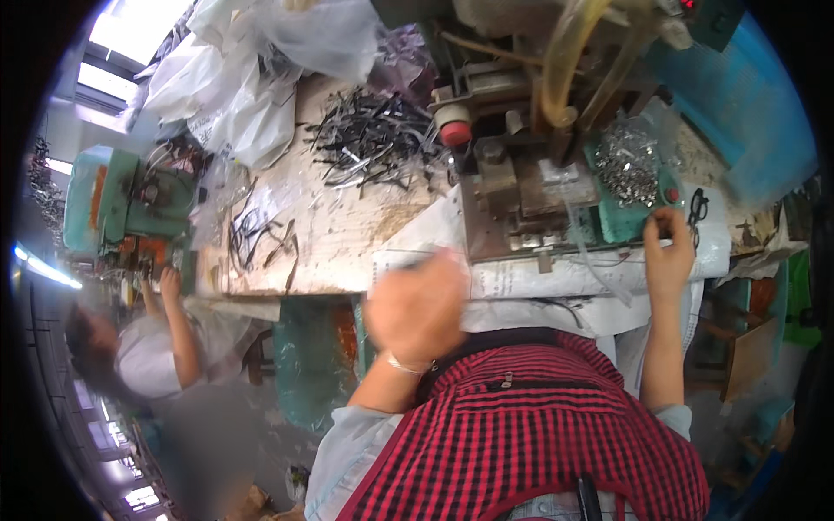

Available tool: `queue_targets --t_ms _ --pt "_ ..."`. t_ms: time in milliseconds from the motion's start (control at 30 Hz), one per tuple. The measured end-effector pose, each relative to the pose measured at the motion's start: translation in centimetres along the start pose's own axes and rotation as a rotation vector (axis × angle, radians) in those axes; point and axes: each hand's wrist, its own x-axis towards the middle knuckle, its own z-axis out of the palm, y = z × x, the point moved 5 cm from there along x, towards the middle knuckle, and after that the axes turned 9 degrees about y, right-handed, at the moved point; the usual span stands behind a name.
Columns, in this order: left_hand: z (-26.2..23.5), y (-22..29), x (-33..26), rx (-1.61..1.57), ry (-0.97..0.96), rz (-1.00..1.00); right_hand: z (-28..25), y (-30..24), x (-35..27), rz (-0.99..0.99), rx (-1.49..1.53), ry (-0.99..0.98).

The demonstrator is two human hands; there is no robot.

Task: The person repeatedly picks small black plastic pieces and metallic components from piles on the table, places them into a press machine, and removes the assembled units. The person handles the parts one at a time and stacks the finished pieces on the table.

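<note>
My left hand (417, 304) is smeared by motion above the front edge of the bench, left of the machine. A dark patch shows by its fingers, and I cannot make out whether it is held. My right hand (669, 250) is at the right end of the green tray (618, 227), thumb and fingers curled together. What they pinch, if anything, is too small to name. Small shiny metal pieces (627, 165) lie heaped in the tray. A red button (671, 194) is just beyond my right fingertips. Between my hands stands the bench machine (539, 195), with metal blocks on its base.
Black strips (369, 139) lie piled on the wooden bench (339, 234). Black-handled scissors (698, 207) rest right of the tray. White plastic bags (239, 95) crowd the back left. A blue crate (747, 104) stands at the right. Another person (156, 347) sits by a green machine (130, 200).
</note>
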Motion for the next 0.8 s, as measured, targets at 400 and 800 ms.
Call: queue_targets --t_ms 400,800 --pt "11.1 -29.8 -9.3 0.580 -0.337 -0.376 4.2 -4.4 2.7 -0.186 0.116 0.071" --pt "7.4 -15.3 -4.8 -0.930 0.040 -1.112 -4.8 -1.7 -1.5 0.024 0.197 0.104"
